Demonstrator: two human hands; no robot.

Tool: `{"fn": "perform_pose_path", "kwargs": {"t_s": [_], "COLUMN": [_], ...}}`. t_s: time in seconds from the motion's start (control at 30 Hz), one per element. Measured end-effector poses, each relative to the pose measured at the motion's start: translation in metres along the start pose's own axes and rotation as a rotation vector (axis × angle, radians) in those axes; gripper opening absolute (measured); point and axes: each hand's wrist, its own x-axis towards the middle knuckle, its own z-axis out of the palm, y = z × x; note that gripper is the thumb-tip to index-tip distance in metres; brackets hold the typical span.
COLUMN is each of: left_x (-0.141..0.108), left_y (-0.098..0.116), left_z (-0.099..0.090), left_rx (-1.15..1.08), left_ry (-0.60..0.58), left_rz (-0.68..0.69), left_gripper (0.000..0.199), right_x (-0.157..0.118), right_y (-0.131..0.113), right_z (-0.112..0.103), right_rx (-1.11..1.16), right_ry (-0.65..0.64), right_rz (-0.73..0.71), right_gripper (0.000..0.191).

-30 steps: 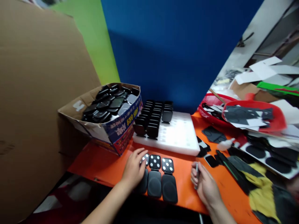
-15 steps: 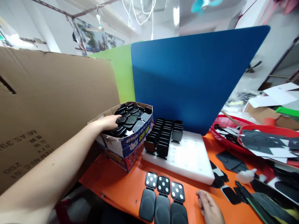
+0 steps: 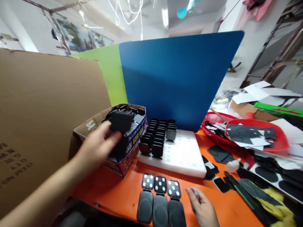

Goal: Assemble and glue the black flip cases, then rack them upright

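My left hand (image 3: 101, 142), smeared by motion, grips a flat black plastic piece (image 3: 121, 121) above the cardboard box (image 3: 129, 157). More glossy black pieces (image 3: 138, 118) lie in that box. My right hand (image 3: 203, 206) rests low on the orange table, fingers curled together, with a small bluish-grey bit (image 3: 196, 192) showing at the fingertips; its kind is unclear. Beside it, three unfolded black hinged cases (image 3: 160, 208) lie in a row, their upper square panels (image 3: 174, 188) marked with white dots.
A white foam block (image 3: 184, 154) holds rows of upright black pieces (image 3: 157, 135). Behind it stands a blue panel (image 3: 180, 82); a large carton (image 3: 52, 94) is on the left. Red baskets (image 3: 281, 142) with scraps, a white bottle (image 3: 233, 165) and a yellow-grey glove (image 3: 267, 201) are at right.
My left hand has come up out of the box toward me with a black piece. My right hand stays by the cases, its fingers a little more curled. The view has shifted right.
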Motion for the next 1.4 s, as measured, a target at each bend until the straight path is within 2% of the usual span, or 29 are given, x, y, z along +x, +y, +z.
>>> {"fn": "perform_pose_path", "kwargs": {"t_s": [0.03, 0.1, 0.13, 0.17, 0.23, 0.3, 0.4, 0.57, 0.67, 0.73, 0.77, 0.87, 0.9, 0.93, 0.97, 1.03, 1.1, 1.13, 1.2, 1.33, 1.4], "left_x": [-0.025, -0.072, -0.092, -0.109, -0.132, -0.143, -0.146, -0.148, -0.151, -0.155, -0.157, -0.165, -0.167, -0.169, -0.169, -0.168, -0.164, -0.161, -0.157, -0.159, -0.163], "left_y": [0.008, 0.019, 0.022, 0.023, 0.024, 0.023, 0.024, 0.03, 0.033, 0.036, 0.037, 0.041, 0.04, 0.039, 0.038, 0.033, 0.029, 0.028, 0.027, 0.028, 0.027], "left_z": [0.021, 0.067, 0.088, 0.107, 0.134, 0.148, 0.151, 0.145, 0.147, 0.149, 0.15, 0.152, 0.153, 0.154, 0.154, 0.156, 0.155, 0.154, 0.153, 0.158, 0.165], "left_rx": [-0.134, -0.343, -0.436, -0.513, -0.698, -0.806, -0.799, -0.795, -0.837, -0.986, -1.111, -1.535, -1.642, -1.72, -1.762, -1.732, -1.596, -1.523, -1.44, -1.374, -1.268], "left_ry": [-0.152, -0.426, -0.526, -0.571, -0.598, -0.65, -0.734, -0.697, -0.678, -0.705, -0.754, -0.99, -1.031, -1.013, -0.943, -0.743, -0.593, -0.565, -0.575, -0.699, -0.719], "left_rz": [0.025, -0.07, -0.137, -0.211, -0.382, -0.509, -0.546, -0.526, -0.582, -0.727, -0.836, -1.148, -1.209, -1.248, -1.269, -1.277, -1.252, -1.23, -1.184, -1.07, -0.954], "left_gripper": [0.041, 0.04, 0.041, 0.044, 0.05, 0.045, 0.033, 0.033, 0.034, 0.042, 0.05, 0.076, 0.076, 0.069, 0.058, 0.036, 0.036, 0.041, 0.048, 0.049, 0.053], "right_x": [-0.009, -0.025, -0.031, -0.035, -0.037, -0.036, -0.034, -0.035, -0.035, -0.035, -0.034, -0.034, -0.034, -0.034, -0.033, -0.033, -0.033, -0.033, -0.037, -0.052, -0.058], "right_y": [-0.011, -0.034, -0.044, -0.052, -0.06, -0.059, -0.053, -0.052, -0.052, -0.049, -0.046, -0.038, -0.035, -0.034, -0.032, -0.031, -0.031, -0.032, -0.037, -0.052, -0.058], "right_z": [0.006, 0.017, 0.021, 0.025, 0.028, 0.026, 0.021, 0.017, 0.016, 0.016, 0.017, 0.019, 0.02, 0.02, 0.02, 0.017, 0.011, 0.007, -0.001, -0.007, -0.004], "right_rx": [0.04, 0.15, 0.186, 0.205, 0.301, 0.361, 0.394, 0.432, 0.451, 0.454, 0.454, 0.372, 0.294, 0.191, 0.073, -0.128, -0.218, -0.236, -0.277, -0.554, -0.713], "right_ry": [-0.103, -0.361, -0.46, -0.548, -0.562, -0.515, -0.489, -0.53, -0.524, -0.512, -0.502, -0.453, -0.44, -0.426, -0.408, -0.347, -0.255, -0.217, -0.194, -0.316, -0.338], "right_rz": [-0.01, -0.04, -0.064, -0.062, -0.015, 0.065, 0.161, 0.202, 0.233, 0.235, 0.231, 0.126, 0.062, -0.01, -0.084, -0.199, -0.266, -0.285, -0.321, -0.431, -0.468], "right_gripper": [0.052, 0.052, 0.049, 0.044, 0.037, 0.033, 0.039, 0.044, 0.045, 0.047, 0.048, 0.046, 0.045, 0.043, 0.041, 0.037, 0.033, 0.033, 0.034, 0.027, 0.023]}}
